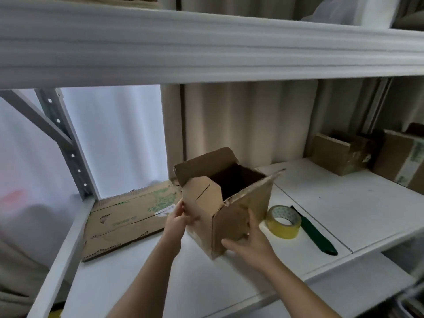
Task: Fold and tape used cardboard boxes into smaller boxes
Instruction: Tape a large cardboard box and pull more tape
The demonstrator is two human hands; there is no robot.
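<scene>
A small brown cardboard box [220,203] is held tilted above the white shelf [321,198], its top open and flaps standing up. My left hand [177,218] grips its left side, thumb on the face. My right hand [249,241] holds its lower right corner, fingers curled under the bottom edge. To the right of the box a roll of yellow tape [283,221] lies flat on the shelf. Beside the roll lies a green-handled cutter [314,232].
A flattened cardboard sheet with green print [128,216] lies on the shelf at left. Two taped cardboard boxes [339,154] [403,161] stand at the back right. An upper shelf board [206,47] hangs overhead. A grey metal upright [66,143] stands at left.
</scene>
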